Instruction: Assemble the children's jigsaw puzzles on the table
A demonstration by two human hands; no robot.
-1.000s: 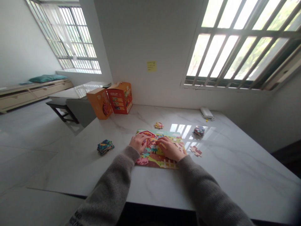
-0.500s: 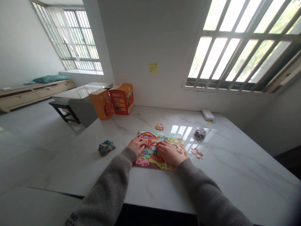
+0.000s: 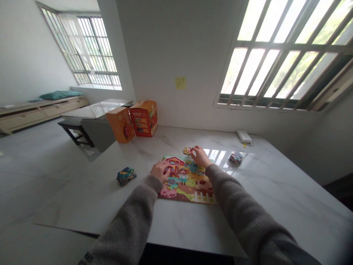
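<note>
A farm-scene jigsaw puzzle (image 3: 190, 193) lies flat on the marble-patterned table in front of me, with a red barn, a farmer and animals. My left hand (image 3: 160, 171) rests on its left side, fingers stretched and thumb apart. Beyond the puzzle's far edge, my right hand (image 3: 200, 156) has its thumb and fingertips closed at the right side of a small pile of yellow and pink puzzle pieces (image 3: 186, 151). They appear to pinch a piece there, though its outline is unclear. My right forearm covers part of the puzzle's right side.
A stack of dark teal puzzle pieces (image 3: 126, 176) sits left, and another multicoloured stack (image 3: 235, 158) sits right. Two orange boxes, one plain-sided (image 3: 120, 125) and one printed (image 3: 145, 118), stand at the back left. A white device (image 3: 244, 137) lies near the wall.
My right hand has moved from the puzzle's middle up to the small yellow pile. The left hand stays on the puzzle's left side. The loose brown-and-white piece at right no longer shows.
</note>
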